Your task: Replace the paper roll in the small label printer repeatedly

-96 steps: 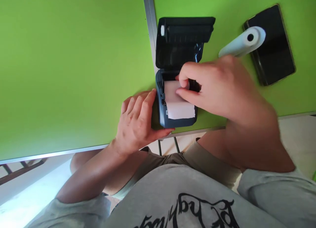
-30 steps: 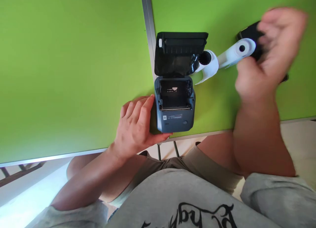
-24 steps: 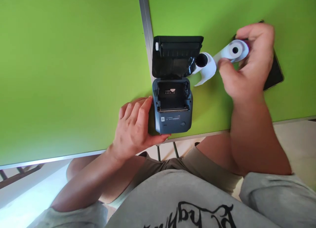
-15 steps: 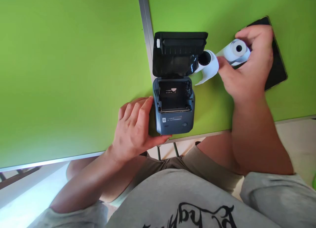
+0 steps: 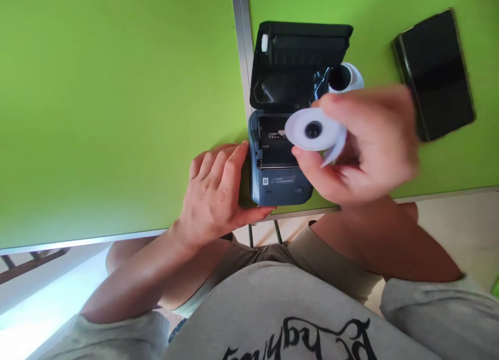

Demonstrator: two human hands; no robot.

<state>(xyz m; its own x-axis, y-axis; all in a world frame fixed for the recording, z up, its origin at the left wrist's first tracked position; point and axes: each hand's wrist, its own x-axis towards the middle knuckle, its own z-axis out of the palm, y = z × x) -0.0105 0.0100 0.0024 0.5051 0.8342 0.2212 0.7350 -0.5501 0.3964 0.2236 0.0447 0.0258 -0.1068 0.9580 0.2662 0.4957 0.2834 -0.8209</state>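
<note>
A small dark blue label printer point(image 5: 281, 187) sits at the table's front edge with its black lid point(image 5: 300, 64) raised and its paper bay exposed. My left hand point(image 5: 212, 194) steadies it, fingers along its left side and thumb at the front edge. In my right hand point(image 5: 370, 142) is a white paper roll point(image 5: 306, 118), pinched between thumb and fingers, its dark core facing me and a loose paper end hanging down. The roll is over the right part of the bay and covers it. Behind my right hand, partly hidden, stands another white roll point(image 5: 354, 78) with a wide dark core.
A black phone point(image 5: 440, 74) lies on the green table point(image 5: 117, 116) at the right. A grey metal seam point(image 5: 242, 38) runs between two table panels, left of the printer. The table's front edge is close to my lap.
My right hand has carried the paper roll left from beside the phone to over the open printer. My left hand stays on the printer. The view has shifted slightly.
</note>
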